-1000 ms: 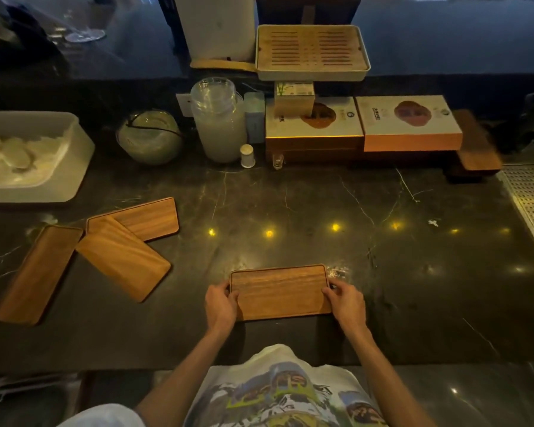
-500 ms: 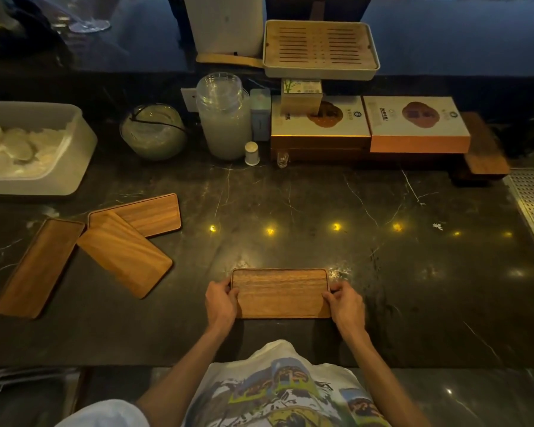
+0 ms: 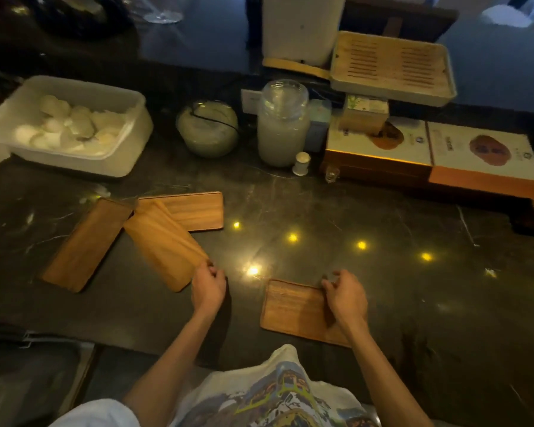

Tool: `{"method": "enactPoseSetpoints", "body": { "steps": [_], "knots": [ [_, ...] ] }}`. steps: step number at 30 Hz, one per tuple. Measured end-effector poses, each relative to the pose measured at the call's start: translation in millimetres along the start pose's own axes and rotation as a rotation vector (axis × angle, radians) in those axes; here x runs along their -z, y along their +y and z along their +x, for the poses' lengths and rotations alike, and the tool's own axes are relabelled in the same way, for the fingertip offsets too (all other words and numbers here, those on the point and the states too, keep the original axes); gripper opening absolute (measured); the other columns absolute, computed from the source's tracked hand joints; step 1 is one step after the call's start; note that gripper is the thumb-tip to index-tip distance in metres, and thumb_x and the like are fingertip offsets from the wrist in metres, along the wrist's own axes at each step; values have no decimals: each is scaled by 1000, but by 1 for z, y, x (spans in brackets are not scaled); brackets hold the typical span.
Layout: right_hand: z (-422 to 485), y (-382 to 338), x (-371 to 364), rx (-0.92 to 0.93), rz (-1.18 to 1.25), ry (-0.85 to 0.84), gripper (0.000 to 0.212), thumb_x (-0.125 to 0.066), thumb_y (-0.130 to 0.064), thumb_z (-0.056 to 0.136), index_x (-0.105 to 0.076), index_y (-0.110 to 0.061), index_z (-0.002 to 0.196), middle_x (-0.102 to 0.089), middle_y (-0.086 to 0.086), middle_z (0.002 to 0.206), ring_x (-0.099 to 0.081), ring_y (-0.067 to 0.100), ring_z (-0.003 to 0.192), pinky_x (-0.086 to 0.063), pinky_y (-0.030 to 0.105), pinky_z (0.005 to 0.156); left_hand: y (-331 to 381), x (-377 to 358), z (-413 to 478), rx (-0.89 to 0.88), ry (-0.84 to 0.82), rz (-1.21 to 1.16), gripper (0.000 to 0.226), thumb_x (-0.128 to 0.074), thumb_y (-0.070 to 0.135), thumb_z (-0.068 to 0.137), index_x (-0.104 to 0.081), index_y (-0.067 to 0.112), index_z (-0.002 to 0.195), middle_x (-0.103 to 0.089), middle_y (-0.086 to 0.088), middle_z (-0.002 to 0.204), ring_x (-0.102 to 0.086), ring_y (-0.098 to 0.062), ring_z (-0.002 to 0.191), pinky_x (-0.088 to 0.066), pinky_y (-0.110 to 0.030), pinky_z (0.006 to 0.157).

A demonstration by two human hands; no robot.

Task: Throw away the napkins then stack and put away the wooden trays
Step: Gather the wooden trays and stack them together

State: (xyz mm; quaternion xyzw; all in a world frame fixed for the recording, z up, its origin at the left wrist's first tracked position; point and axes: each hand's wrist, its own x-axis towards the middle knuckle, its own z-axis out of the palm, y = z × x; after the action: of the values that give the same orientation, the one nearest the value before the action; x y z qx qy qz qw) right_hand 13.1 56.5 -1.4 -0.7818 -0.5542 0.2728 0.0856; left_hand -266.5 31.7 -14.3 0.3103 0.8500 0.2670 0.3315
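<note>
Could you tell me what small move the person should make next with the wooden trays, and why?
Probably close the left hand on the near corner of the tilted middle tray and carry it onto the near tray. The fingers are already at that corner, the right hand rests over the near tray's right end, and three trays remain unstacked at the left.

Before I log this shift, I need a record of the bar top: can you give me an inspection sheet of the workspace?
Surface: dark marble counter, lamp reflections.
Job's things: three wooden trays on the left, the middle one overlapping the rear one; one near tray lying alone.
Clutter: white tub, bowl, jar, boxes, slatted tray.
Hands: left hand at the middle tray's corner; right hand over the near tray; grip unclear.
Cables: dark cord across the bowl.
Surroundings: dim, blurred.
</note>
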Motion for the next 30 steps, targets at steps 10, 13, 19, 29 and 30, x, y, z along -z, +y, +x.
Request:
{"method": "enactPoseSetpoints", "body": {
  "steps": [10,13,19,29,30],
  "knots": [
    [33,-249,-115,263,55,-420,23,-61,-23,89,-70,-17,109,-70,12,112,-63,30,109,-49,35,88,-51,100,104,482,272,-184,58,-65,25,89,-42,4,139,-54,-21,135,-51,-38,124,-44,-47,105],
    [33,-278,-146,228,92,-528,18,-65,-26,87,-75,-14,96,-73,11,103,-66,27,99,-51,36,83,-55,104,123,525,248,-260,42,-62,22,90,-53,7,129,-59,-17,129,-56,-35,118,-46,-41,99],
    [32,-288,-169,184,172,-644,16,-70,-31,85,-77,-16,82,-74,2,91,-66,21,93,-50,37,83,-52,111,139,554,78,-377,9,-50,7,90,-50,12,99,-60,-14,106,-59,-32,100,-54,-46,92],
    [35,-262,-31,544,314,-408,11,-72,-28,83,-69,-26,94,-65,-13,90,-60,2,84,-46,19,75,39,137,93,524,-434,-1042,41,-32,40,99,-55,8,111,-58,-17,121,-54,-37,122,-46,-57,99],
    [30,-248,-10,655,287,-329,11,-71,-29,84,-68,-28,95,-62,-17,89,-59,-1,83,-45,13,72,51,137,86,507,-543,-1112,53,-29,49,99,-53,6,119,-57,-20,128,-51,-41,126,-42,-60,103]
  ]
}}
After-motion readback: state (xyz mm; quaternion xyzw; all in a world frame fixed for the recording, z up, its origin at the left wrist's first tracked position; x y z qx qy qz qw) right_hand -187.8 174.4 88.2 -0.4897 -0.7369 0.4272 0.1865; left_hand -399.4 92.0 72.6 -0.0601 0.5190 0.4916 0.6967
